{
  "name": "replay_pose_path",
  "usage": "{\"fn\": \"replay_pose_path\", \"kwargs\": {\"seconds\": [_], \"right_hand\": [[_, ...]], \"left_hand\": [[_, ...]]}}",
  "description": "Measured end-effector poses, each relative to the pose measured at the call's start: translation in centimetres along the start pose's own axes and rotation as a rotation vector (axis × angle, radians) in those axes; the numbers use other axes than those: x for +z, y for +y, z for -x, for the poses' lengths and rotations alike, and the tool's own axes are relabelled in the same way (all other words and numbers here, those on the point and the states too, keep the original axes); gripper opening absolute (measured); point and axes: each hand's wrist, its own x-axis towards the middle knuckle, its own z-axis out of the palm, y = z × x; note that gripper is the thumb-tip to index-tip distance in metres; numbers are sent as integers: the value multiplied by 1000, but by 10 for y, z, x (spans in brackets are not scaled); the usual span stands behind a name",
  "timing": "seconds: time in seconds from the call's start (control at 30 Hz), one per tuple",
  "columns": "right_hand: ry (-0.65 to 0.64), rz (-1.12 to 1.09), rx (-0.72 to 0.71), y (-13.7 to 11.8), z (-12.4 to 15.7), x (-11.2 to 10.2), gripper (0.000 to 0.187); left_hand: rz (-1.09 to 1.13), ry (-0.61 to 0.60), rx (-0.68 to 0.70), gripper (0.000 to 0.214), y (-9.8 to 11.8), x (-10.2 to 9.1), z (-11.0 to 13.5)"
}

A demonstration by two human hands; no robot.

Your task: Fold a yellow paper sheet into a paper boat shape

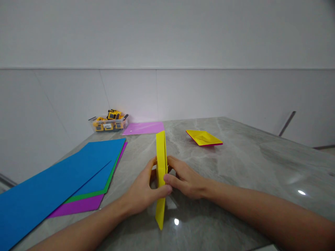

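A strip of folded yellow paper (161, 153) stands lengthwise in front of me, its layers slightly parted at the far end. My left hand (143, 188) grips it from the left, the thumb lying across its near face and the fingers behind. From the other side my right hand (184, 177) pinches its right edge between thumb and fingers. Parts of the fingers on both hands are hidden by the paper. Beyond my right hand rests a folded paper boat (204, 138), yellow inside with a red underside.
On the left lie overlapping blue sheets (78, 164), with a green sheet (104, 190) and a purple sheet (81, 208) beneath. Farther back are a clear plastic box (108, 124) of yellow toy vehicles and a pink sheet (143, 128). The grey marbled table (251, 164) meets a white wall.
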Motion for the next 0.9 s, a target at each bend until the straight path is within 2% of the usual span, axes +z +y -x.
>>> {"fn": "replay_pose_path", "kwargs": {"seconds": [0.07, 0.17, 0.3, 0.47, 0.9], "right_hand": [[4, -29, 57, 0, 1, 1, 34], [18, -95, 100, -1, 1, 1, 36], [39, -138, 57, -1, 0, 0, 38], [58, -93, 27, 3, -2, -4, 39], [106, 18, 9, 13, -3, -11, 30]], "left_hand": [[120, -30, -11, 68, -2, -3, -1], [182, -15, -9, 61, -6, -7, -3], [289, -28, 36, 54, -12, -11, -4], [521, 16, -10, 54, -13, -11, -5], [687, 108, -114, 56, -16, -19, -12]]}}
